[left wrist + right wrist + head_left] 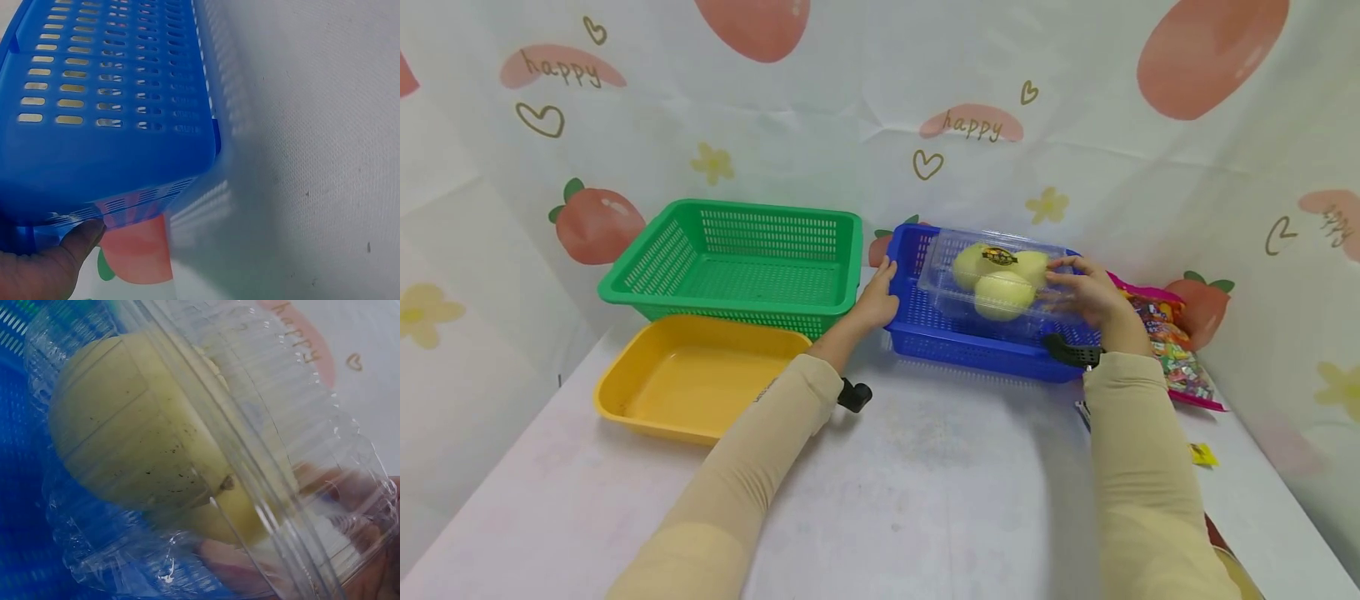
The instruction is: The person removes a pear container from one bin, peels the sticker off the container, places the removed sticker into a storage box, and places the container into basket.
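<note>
A clear plastic clamshell box (940, 265) with a dark label holds pale yellow-green round fruits (1003, 293); three show. It is tilted over the blue basket (955, 342), partly inside its rim. My right hand (1093, 292) grips the box's right end, and some of its fingers (231, 559) show through the clear plastic in the right wrist view. At the basket's left end, my left hand (876, 302) rests against the rim with its fingers mostly straight. In the left wrist view its thumb (84, 240) touches the blue wall; the other fingers are hidden.
A green basket (760, 279) stands at the back left, with a yellow tray (692, 375) in front of it. Right of the blue basket lies a pink-edged candy bag (1180, 358). A small yellow packet (1202, 454) is near the right forearm. A patterned cloth (865, 108) hangs behind.
</note>
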### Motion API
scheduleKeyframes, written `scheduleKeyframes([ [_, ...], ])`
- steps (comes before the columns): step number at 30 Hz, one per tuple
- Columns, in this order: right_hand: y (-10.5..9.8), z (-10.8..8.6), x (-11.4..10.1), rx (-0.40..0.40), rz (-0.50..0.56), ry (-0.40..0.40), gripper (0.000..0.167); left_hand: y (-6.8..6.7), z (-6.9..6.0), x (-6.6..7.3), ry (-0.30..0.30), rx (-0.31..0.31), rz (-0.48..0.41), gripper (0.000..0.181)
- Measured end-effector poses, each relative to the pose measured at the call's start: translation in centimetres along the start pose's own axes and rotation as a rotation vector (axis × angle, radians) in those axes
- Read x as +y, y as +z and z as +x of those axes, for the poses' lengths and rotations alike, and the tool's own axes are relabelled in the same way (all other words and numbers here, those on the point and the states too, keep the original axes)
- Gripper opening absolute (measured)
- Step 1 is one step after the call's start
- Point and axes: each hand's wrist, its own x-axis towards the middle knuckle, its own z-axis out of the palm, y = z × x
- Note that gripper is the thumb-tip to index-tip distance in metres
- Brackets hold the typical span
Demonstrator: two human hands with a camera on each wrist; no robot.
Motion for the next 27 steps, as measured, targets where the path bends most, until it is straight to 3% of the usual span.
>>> scheduleKeyframes([
  [9, -0.3, -1.2, -1.6, -0.061, 0.115, -0.018, 0.012, 0.0, 0.1, -0.1, 0.006, 0.012, 0.018, 0.063],
  [17, 0.1, -2.4, -2.5, 0.000, 0.050, -0.101, 0.013, -0.2, 0.0, 0.3, -0.004, 0.031, -0.023, 0.060],
  [23, 0.5, -2.9, -2.7, -0.020, 0.064, -0.160, 0.012, -1.5, 0.1, 3.4, 0.064, 0.076, -0.223, 0.053],
  [27, 0.8, -3.1, -2.9, -0.021, 0.061, -0.180, 0.014, -1.8, 0.6, 5.7, 0.107, 0.037, -0.329, 0.056],
])
